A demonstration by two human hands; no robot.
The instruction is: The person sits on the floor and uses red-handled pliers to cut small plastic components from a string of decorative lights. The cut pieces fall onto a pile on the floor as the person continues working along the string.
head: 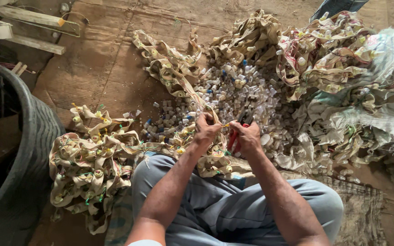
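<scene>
cardboard floor (101,64) — strips (87,168), caps (247,91)

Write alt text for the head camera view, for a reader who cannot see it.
Seen from above, a seated person's left hand pinches a beige fabric strip studded with small sockets while the right hand grips red-handled pliers. A heap of small loose plastic pieces lies ahead on the cardboard-covered floor, with tangled strip piles either side.

Premises: an informal salvage or sorting workshop, worked at floor level. Evidence: flattened cardboard (101,64) covering the floor, a heap of small plastic caps (233,98), piles of cloth strips with fittings (87,168), a large dark tub (19,150), and scrap timber (28,27).
</scene>
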